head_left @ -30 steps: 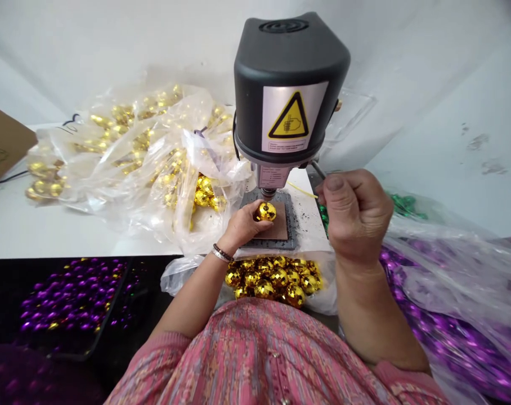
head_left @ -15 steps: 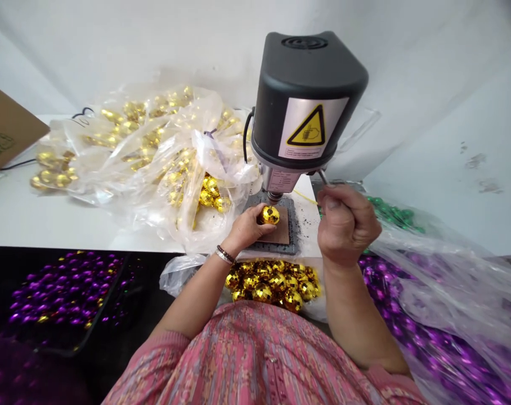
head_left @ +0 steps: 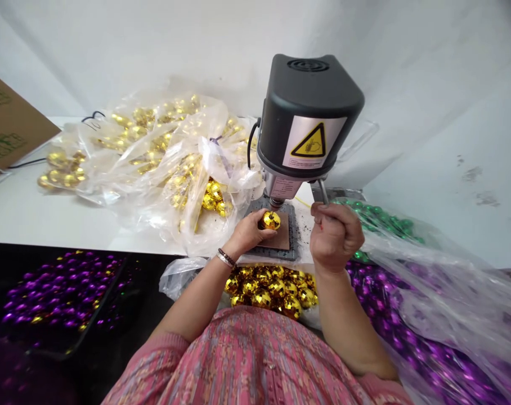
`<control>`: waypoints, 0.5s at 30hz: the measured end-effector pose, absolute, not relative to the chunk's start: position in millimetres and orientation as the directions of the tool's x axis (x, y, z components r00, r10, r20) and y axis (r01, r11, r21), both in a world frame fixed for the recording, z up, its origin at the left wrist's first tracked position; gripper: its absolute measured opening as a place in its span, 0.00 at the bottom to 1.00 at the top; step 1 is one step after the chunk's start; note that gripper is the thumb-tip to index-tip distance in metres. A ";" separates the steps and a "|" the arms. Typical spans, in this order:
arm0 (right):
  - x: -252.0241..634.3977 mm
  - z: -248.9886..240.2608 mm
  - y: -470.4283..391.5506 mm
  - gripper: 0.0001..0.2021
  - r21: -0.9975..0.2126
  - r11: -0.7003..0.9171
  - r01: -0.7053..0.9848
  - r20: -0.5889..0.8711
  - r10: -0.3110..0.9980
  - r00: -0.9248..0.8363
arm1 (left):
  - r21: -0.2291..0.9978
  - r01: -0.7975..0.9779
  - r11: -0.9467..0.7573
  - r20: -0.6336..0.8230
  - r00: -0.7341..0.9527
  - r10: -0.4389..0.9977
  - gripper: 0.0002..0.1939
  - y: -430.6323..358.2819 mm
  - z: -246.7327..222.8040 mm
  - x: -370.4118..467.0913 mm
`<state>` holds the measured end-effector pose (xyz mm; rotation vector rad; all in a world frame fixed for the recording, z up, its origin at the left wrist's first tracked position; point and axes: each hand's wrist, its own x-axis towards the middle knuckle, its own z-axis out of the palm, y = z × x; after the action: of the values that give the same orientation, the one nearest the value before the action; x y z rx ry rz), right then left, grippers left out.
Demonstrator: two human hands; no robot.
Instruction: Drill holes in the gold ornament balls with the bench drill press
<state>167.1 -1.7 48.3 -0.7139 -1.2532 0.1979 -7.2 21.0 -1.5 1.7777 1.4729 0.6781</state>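
Observation:
Below the chuck of a black drill press (head_left: 310, 107), my left hand (head_left: 250, 229) grips a shiny gold faceted ball (head_left: 271, 220) between thumb and fingers. The ball rests over a brown board (head_left: 282, 239) on the press's dark base plate (head_left: 294, 225). A dark spot shows on top of the ball, close under the chuck. My right hand (head_left: 336, 233) is closed around the end of the metal feed lever (head_left: 323, 191) at the right of the press. Its fingertips partly hide the grip.
Several gold balls (head_left: 276, 287) lie in a plastic bag at the table's front edge. A large clear bag of gold balls (head_left: 154, 146) covers the left. Purple balls (head_left: 55, 289) are lower left; more purple (head_left: 390, 315) and green balls (head_left: 382, 219) lie right. A cardboard box (head_left: 10, 129) stands far left.
My right hand has shifted left and slightly down with the lever, which has swung toward the press. My left hand still holds the ball under the chuck. The view has tilted slightly.

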 end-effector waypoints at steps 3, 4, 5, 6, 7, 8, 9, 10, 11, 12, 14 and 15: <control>164.0 82.2 -1.2 0.09 -0.637 0.747 0.191 0.752 0.548 0.365 | 0.833 0.551 -0.049 -0.069 0.191 0.979 0.30 20.7 -0.9 -5.4; 162.9 95.4 -0.1 0.10 -0.656 0.736 0.168 0.732 0.565 0.382 | 0.841 0.539 -0.043 -0.067 0.183 0.981 0.30 20.0 -0.5 -5.2; 161.8 108.0 1.2 0.11 -0.680 0.716 0.155 0.710 0.591 0.383 | 0.849 0.527 -0.043 -0.061 0.179 0.982 0.30 18.6 0.1 -5.6; 160.9 119.1 2.5 0.11 -0.703 0.697 0.145 0.689 0.615 0.383 | 0.854 0.518 -0.048 -0.055 0.181 0.982 0.30 16.3 1.0 -7.1; 160.1 128.0 3.4 0.12 -0.717 0.684 0.137 0.674 0.629 0.387 | 0.857 0.512 -0.056 -0.050 0.191 0.980 0.29 13.0 2.3 -9.9; 159.5 134.4 4.0 0.12 -0.731 0.670 0.131 0.660 0.644 0.388 | 0.858 0.509 -0.070 -0.047 0.213 0.976 0.29 8.5 3.8 -14.1; 159.0 138.4 4.1 0.13 -0.741 0.659 0.129 0.649 0.653 0.391 | 0.858 0.506 -0.091 -0.044 0.248 0.968 0.29 3.0 5.5 -19.8; 158.7 140.2 3.8 0.13 -0.748 0.651 0.130 0.641 0.657 0.396 | 0.856 0.504 -0.117 -0.043 0.294 0.955 0.30 -3.4 7.5 -26.9; 158.3 140.4 3.3 0.13 -0.751 0.646 0.133 0.637 0.657 0.403 | 0.854 0.501 -0.144 -0.043 0.343 0.938 0.31 -10.3 9.6 -34.9; 157.9 139.6 2.6 0.13 -0.751 0.647 0.135 0.636 0.652 0.413 | 0.853 0.496 -0.162 -0.050 0.388 0.920 0.33 -17.3 11.8 -43.7; 157.1 137.0 1.4 0.13 -0.742 0.656 0.139 0.642 0.636 0.428 | 0.866 0.477 -0.150 -0.072 0.417 0.906 0.34 -28.9 16.1 -61.4; 156.7 135.9 1.1 0.12 -0.740 0.658 0.140 0.643 0.632 0.432 | 0.877 0.463 -0.127 -0.072 0.387 0.919 0.32 -32.3 17.9 -69.6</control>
<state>156.7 1.1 135.9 -0.8295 -1.1064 0.3545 -69.6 -32.3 17.9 1.7487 1.2158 0.6377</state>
